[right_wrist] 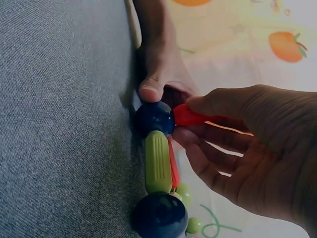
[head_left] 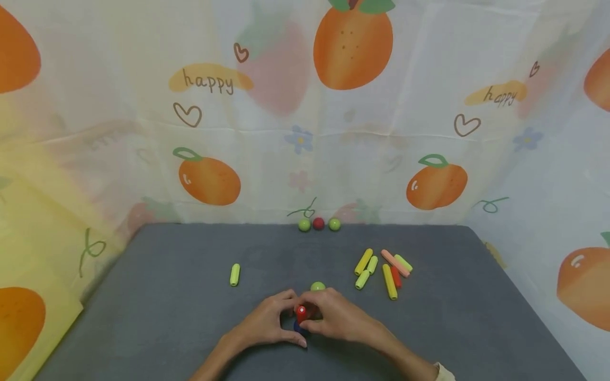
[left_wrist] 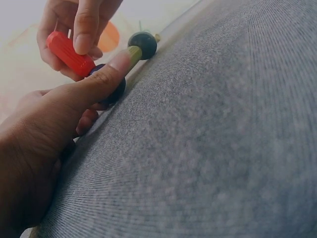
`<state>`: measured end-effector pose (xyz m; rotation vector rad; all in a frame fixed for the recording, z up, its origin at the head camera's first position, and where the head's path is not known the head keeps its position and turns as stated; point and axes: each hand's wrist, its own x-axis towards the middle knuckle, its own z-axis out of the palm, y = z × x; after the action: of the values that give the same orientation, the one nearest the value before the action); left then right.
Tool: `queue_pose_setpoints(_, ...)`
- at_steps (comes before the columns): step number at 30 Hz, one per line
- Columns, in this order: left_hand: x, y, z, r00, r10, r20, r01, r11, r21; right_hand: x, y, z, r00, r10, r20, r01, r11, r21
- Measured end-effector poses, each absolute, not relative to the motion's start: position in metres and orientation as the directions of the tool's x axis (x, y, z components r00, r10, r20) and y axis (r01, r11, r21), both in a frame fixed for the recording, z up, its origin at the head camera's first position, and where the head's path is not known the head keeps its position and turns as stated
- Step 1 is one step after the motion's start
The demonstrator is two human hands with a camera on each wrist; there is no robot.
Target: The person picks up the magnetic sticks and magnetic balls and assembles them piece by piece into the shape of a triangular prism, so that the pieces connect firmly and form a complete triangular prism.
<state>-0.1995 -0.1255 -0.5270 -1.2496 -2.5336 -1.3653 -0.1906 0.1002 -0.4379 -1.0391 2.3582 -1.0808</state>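
Observation:
My right hand [head_left: 335, 315] pinches a ridged red toy rod [right_wrist: 190, 116] between thumb and fingers. The rod stands up from a dark blue ball [right_wrist: 155, 118], its end right at the ball. My left hand [head_left: 274, 320] holds that ball, thumb [left_wrist: 101, 82] on one side and fingers curled round the other. A ridged green rod [right_wrist: 158, 162] runs from the same ball along the table to a second dark blue ball [right_wrist: 161, 215]. Another red rod [right_wrist: 174, 166] shows partly hidden behind the green one. Just beyond my hands is a green ball [head_left: 317, 286].
Several yellow, green, pink and red rods [head_left: 391, 283] lie at the right of the grey table [head_left: 167, 317]. One green rod [head_left: 235, 275] lies alone on the left. Two green balls and a red ball [head_left: 318, 224] sit at the back edge, before a fruit-printed cloth [head_left: 352, 159].

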Motion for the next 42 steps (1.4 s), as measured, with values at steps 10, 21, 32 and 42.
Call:
queue_pose_setpoints(10, -0.199, -0.125, -0.527, -0.69, 0.632, 0.351, 0.644, 0.315, 0.697, -0.189, 0.103, -0.437, -0.66, -0.75, -0.055, -0.489, 0.484, -0.726)
queue_pose_setpoints(21, -0.2, -0.124, -0.527, -0.69, 0.636, 0.347, 0.647, 0.326, 0.689, -0.189, 0.103, -0.437, -0.636, -0.771, -0.031, -0.573, 0.499, -0.65)
queue_pose_setpoints(32, -0.2, -0.124, -0.529, -0.686, 0.644, 0.338, 0.654, 0.342, 0.675, -0.193, 0.128, -0.429, -0.663, -0.747, -0.038, -0.482, 0.466, -0.743)
queue_pose_setpoints(42, -0.198, -0.125, -0.527, -0.696, 0.635, 0.334, 0.651, 0.363, 0.666, -0.218, 0.227, -0.422, -0.929, -0.359, 0.086, -0.365, 0.856, -0.366)
